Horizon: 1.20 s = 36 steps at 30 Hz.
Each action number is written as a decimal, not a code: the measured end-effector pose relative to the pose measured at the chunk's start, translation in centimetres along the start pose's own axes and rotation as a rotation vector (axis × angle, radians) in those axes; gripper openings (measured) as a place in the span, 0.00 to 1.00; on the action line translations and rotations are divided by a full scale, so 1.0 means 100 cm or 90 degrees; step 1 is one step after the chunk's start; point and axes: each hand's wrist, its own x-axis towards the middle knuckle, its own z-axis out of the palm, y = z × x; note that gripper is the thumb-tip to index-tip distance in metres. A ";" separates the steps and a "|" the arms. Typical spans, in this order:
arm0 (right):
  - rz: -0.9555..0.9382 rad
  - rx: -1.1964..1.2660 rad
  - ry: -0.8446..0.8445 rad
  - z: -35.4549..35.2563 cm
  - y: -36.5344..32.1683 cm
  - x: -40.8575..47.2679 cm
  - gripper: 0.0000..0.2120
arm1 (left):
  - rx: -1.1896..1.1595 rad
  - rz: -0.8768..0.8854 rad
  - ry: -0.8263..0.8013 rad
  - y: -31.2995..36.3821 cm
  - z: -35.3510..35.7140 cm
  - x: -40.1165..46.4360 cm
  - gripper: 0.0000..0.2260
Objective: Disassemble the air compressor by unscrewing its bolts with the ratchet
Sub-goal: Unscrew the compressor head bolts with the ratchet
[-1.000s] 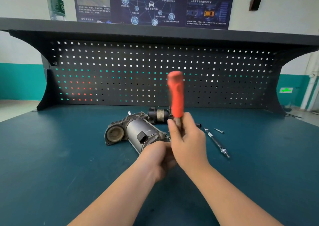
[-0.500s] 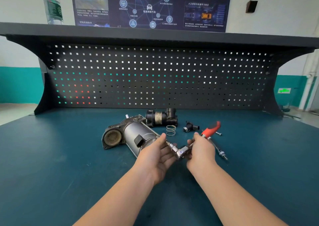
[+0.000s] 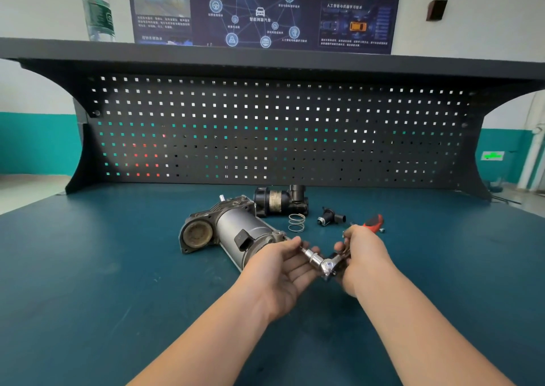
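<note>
The grey air compressor [image 3: 236, 232] lies on its side on the blue bench, round port facing left. My right hand [image 3: 364, 253] grips the ratchet [image 3: 327, 264] near its chrome head; the red handle [image 3: 374, 222] sticks out behind the hand. A socket and extension [image 3: 309, 255] point from the head toward the compressor's near end. My left hand [image 3: 283, 264] lies palm up under the socket, fingers touching the extension's tip.
A black cylindrical part [image 3: 280, 201], a coil spring [image 3: 296, 222] and a small black fitting [image 3: 330, 217] lie behind the compressor. A small screw [image 3: 382, 230] lies by the red handle. The pegboard [image 3: 265, 131] closes the bench's back. A water bottle [image 3: 97, 8] stands on the shelf.
The ratchet handle swung from upright down to the right and now lies low. My left hand opened palm up under the socket, and both hands drew slightly back from the compressor.
</note>
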 end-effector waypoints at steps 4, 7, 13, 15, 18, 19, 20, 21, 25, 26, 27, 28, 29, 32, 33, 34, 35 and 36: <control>-0.002 -0.053 -0.027 -0.013 0.002 -0.006 0.15 | 0.042 -0.036 -0.017 -0.002 0.003 -0.004 0.07; -0.008 -0.072 -0.051 -0.027 0.000 -0.007 0.15 | 0.074 -0.094 -0.048 -0.005 0.006 -0.009 0.05; 0.022 -0.175 -0.203 -0.062 -0.015 -0.005 0.14 | 0.138 -0.200 -0.134 -0.014 0.013 -0.019 0.06; 0.030 -0.221 -0.294 -0.075 -0.021 -0.005 0.15 | 0.171 -0.225 -0.183 -0.020 0.017 -0.026 0.05; 0.048 -0.261 -0.461 -0.089 -0.025 -0.009 0.16 | 0.265 -0.249 -0.278 -0.031 0.021 -0.034 0.06; 0.047 -0.264 -0.505 -0.093 -0.025 -0.010 0.17 | 0.307 -0.250 -0.306 -0.035 0.022 -0.036 0.07; 0.042 -0.263 -0.538 -0.095 -0.025 -0.010 0.17 | 0.344 -0.244 -0.327 -0.037 0.023 -0.038 0.07; 0.036 -0.259 -0.561 -0.097 -0.025 -0.009 0.18 | 0.371 -0.230 -0.337 -0.039 0.024 -0.038 0.06; 0.039 -0.122 -0.582 -0.100 -0.024 0.007 0.18 | 0.462 -0.153 -0.246 -0.036 0.033 -0.031 0.07; 0.045 -0.053 -0.570 -0.100 -0.023 0.012 0.18 | 0.522 -0.118 -0.200 -0.033 0.035 -0.024 0.08; 0.048 0.021 -0.551 -0.100 -0.023 0.019 0.17 | 0.597 -0.081 -0.150 -0.030 0.037 -0.014 0.10; 0.048 0.095 -0.519 -0.100 -0.022 0.025 0.17 | 0.669 -0.050 -0.100 -0.027 0.040 -0.003 0.11; 0.048 0.160 -0.476 -0.099 -0.021 0.032 0.17 | 0.721 -0.032 -0.053 -0.023 0.043 0.009 0.13; 0.054 0.331 -0.333 -0.100 -0.018 0.050 0.18 | 0.772 -0.071 0.045 -0.015 0.056 0.045 0.14; 0.057 0.382 -0.303 -0.101 -0.017 0.055 0.17 | 0.770 -0.104 0.060 -0.014 0.060 0.056 0.14; 0.058 0.420 -0.282 -0.103 -0.016 0.060 0.17 | 0.768 -0.137 0.069 -0.014 0.064 0.065 0.14; 0.056 0.442 -0.269 -0.104 -0.016 0.063 0.16 | 0.770 -0.162 0.077 -0.015 0.068 0.075 0.14; 0.052 0.452 -0.260 -0.105 -0.016 0.066 0.16 | 0.777 -0.176 0.084 -0.017 0.071 0.084 0.14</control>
